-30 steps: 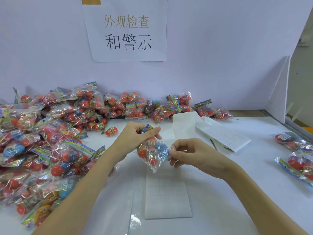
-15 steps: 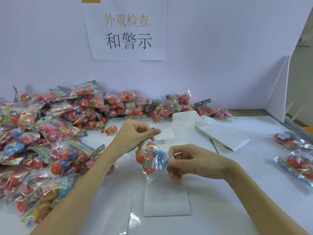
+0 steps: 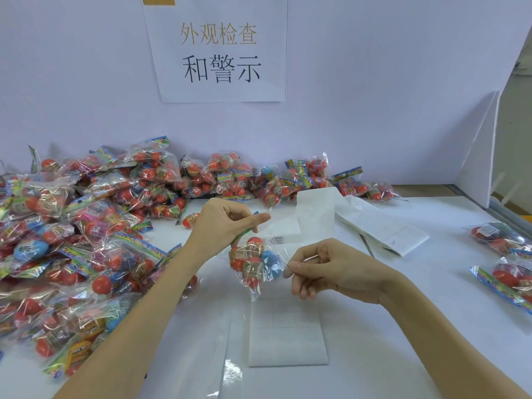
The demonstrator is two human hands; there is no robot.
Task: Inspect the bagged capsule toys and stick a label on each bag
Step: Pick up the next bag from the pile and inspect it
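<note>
A clear bag of red and blue capsule toys (image 3: 254, 262) hangs above the white table, over a label sheet (image 3: 288, 332). My left hand (image 3: 227, 223) pinches the bag's coloured top strip. My right hand (image 3: 325, 267) pinches the bag's right edge between thumb and forefinger. A small white printed label (image 3: 277, 239) shows just above the bag; whether it sits on the bag or on the paper behind, I cannot tell.
A big heap of bagged capsule toys (image 3: 86, 226) covers the left side and runs along the back wall. A few bags (image 3: 506, 254) lie at the right edge. Folded label paper (image 3: 374, 223) lies behind my hands. One loose capsule (image 3: 191, 219) sits near my left hand.
Both hands have lowered the bag slightly and turned it. My right hand shifted from the bag's middle to pinching its right edge.
</note>
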